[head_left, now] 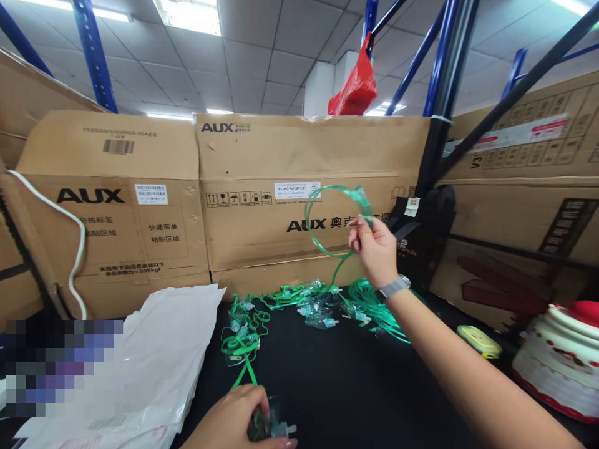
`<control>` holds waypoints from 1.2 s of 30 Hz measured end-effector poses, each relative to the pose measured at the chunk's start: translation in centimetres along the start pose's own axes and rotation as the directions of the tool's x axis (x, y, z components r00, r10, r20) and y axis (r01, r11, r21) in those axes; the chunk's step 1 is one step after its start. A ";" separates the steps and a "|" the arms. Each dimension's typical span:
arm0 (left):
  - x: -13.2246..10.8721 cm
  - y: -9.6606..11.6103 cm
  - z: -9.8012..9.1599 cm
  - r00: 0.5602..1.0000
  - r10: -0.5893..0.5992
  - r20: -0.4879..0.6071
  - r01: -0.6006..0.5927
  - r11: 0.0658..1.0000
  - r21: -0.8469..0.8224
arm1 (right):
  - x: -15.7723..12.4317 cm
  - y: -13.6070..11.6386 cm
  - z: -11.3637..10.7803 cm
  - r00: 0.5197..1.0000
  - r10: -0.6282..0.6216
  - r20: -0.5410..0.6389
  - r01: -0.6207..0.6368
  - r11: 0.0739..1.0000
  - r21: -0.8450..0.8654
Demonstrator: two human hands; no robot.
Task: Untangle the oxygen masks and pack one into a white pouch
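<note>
1. The right hand [374,243], raised, pinches a loop of green tubing [307,215] between thumb and fingers; the loop swings out at its 9 o'clock, and the gathered part above the fingertips is blurred. A wristband [394,287] circles the wrist.
2. The left hand [238,411], between 7 and 8 o'clock from the right, curls its fingers and thumb around a clear mask [276,415], low over the black tabletop [337,380]. The mask is partly hidden by the hand.
3. At the left hand's 12 o'clock lies a tangle of green straps [241,343], with clear plastic parts among them.
4. Between 7 and 8 o'clock from the right hand, more clear masks [318,312] lie in a heap; at its 6 o'clock is a coil of green tubing [384,315], just beside that heap.
5. A stack of white plastic bags [154,349] lies at the left hand's 10 o'clock.
6. Farther out, from the right hand: a yellow case [478,341] and a white jar [547,362] at 4 o'clock, a black bag [433,224] at 3, a red bag [355,84] at 12, and a large AUX carton [262,243] at 9, standing behind the masks.
</note>
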State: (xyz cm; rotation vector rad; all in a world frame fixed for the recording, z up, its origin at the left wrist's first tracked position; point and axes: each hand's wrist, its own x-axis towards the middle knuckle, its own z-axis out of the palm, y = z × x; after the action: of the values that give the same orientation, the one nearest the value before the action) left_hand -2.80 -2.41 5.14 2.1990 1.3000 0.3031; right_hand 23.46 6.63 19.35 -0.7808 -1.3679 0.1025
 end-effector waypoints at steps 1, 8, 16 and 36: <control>0.0 0.0 0.1 1.000 0.000 0.006 0.000 1.000 0.007 | -0.5 0.2 0.3 0.999 -0.007 0.049 0.008 0.999 -0.037; 0.0 0.1 -0.1 1.000 0.008 0.007 -0.008 1.000 0.003 | -5.6 4.3 1.9 0.964 0.002 0.267 0.066 0.967 -0.245; 0.4 0.1 -0.1 0.997 -0.055 -0.063 0.034 0.957 -0.290 | 1.4 3.6 1.5 0.995 -0.084 -0.052 0.061 0.937 -0.343; -2.7 2.0 -2.8 0.464 -0.155 -0.872 -0.546 0.725 -0.420 | -0.1 -9.0 -1.3 0.977 -0.022 -0.213 0.081 0.959 0.270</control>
State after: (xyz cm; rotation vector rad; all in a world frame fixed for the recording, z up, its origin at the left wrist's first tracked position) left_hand -3.95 -4.52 8.83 1.4903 1.0299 1.9207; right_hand 21.29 -0.70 24.28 -0.5036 -1.1431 0.1633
